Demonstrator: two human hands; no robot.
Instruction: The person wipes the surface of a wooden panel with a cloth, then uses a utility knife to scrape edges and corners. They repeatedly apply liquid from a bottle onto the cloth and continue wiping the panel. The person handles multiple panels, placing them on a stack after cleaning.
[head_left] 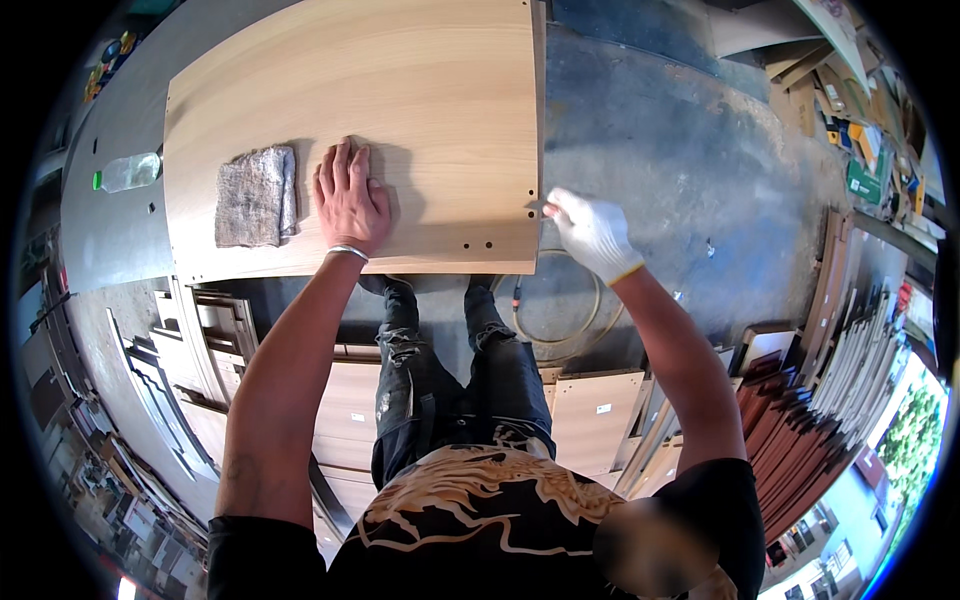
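Observation:
A light wood-grain panel lies flat in front of me, with a few dark round holes near its right and near edges. My bare left hand rests on it, palm down and fingers stretched out. Just left of that hand is a folded, stained grey cloth. My right hand, in a white knit glove, is beside the panel's right edge near the holes. Its fingers are curled together at the tips; whatever they may hold is too small to make out.
A clear bottle with a green cap lies on the grey surface left of the panel. A looped yellowish hose is on the floor near my legs. Stacked boards stand behind me, and reddish-brown strips are at the right.

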